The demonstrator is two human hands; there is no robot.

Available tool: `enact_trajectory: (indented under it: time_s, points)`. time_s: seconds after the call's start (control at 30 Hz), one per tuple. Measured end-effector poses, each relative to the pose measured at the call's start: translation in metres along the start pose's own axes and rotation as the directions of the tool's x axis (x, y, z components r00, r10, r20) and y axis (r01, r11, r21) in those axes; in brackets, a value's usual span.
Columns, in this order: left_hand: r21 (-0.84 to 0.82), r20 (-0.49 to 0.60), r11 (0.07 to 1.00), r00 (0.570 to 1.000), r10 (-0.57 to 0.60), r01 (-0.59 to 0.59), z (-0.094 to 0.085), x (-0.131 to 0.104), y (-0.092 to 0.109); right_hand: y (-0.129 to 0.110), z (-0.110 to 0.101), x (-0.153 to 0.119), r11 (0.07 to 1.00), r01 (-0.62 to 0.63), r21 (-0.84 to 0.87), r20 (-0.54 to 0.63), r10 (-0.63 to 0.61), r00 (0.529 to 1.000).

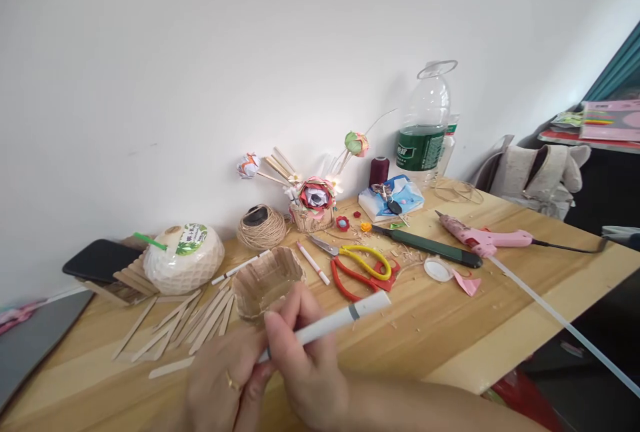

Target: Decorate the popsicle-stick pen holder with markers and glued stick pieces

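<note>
My right hand (307, 359) is closed round a white marker (340, 317) with a grey band, its rear end pointing up to the right. My left hand (225, 372), with a ring on one finger, is closed and touches my right hand near the marker's lower end; what it holds, if anything, is hidden. Just beyond my hands stands a small basket (267, 279) made of wooden sticks. Loose flat sticks (207, 319) lie to its left. Scissors (357, 265) with red and yellow handles lie to the right of the basket.
Behind are a wrapped coconut (185, 255), twine (263, 227), paper flowers (316, 199) and a large bottle (423, 132). A green cutter (430, 245) and a pink glue gun (485, 235) lie at the right. A black phone (103, 260) rests at the left.
</note>
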State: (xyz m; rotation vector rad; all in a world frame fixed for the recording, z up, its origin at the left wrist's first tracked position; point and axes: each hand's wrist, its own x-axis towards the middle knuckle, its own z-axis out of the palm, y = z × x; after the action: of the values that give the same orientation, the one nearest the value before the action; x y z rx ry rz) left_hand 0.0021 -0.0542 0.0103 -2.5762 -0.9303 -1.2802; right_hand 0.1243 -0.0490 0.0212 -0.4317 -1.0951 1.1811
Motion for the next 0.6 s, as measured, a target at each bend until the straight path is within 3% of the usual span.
enact_trajectory:
  time_s: [0.1,0.23,0.37,0.43,0.5,0.53,0.6]
  points:
    - [-0.082,0.041,0.996,0.998,-0.037,0.041,-0.002,0.013,-0.003,-0.003,-0.008,0.004,0.995,-0.064,-0.077,0.020,0.066,0.998]
    - [-0.079,0.062,0.991,0.993,-0.104,0.109,-0.012,0.022,-0.001,-0.014,-0.012,0.008,0.988,0.025,-0.150,0.106,-0.009,0.994]
    - [-0.085,0.078,0.984,0.986,-0.147,0.154,-0.027,0.004,0.006,-0.024,-0.006,0.007,0.992,0.008,-0.126,0.132,0.009,0.991]
    - [-0.082,-0.024,0.966,0.968,-0.250,0.247,-0.034,-0.013,0.010,-0.025,-0.001,0.003,0.990,-0.085,-0.110,0.114,0.098,0.989]
    - [-0.142,-0.198,0.922,0.902,-0.383,0.360,-0.039,-0.029,0.013,-0.023,0.003,-0.007,0.974,-0.213,-0.082,0.155,0.223,0.962]
    - [-0.226,-0.310,0.905,0.854,-0.417,0.360,-0.040,-0.035,0.015,-0.020,0.004,-0.014,0.956,-0.283,-0.082,0.204,0.294,0.934]
    - [-0.424,-0.403,0.834,0.751,-0.524,0.354,-0.041,-0.042,0.021,-0.014,0.004,-0.032,0.894,-0.426,-0.137,0.312,0.447,0.839]
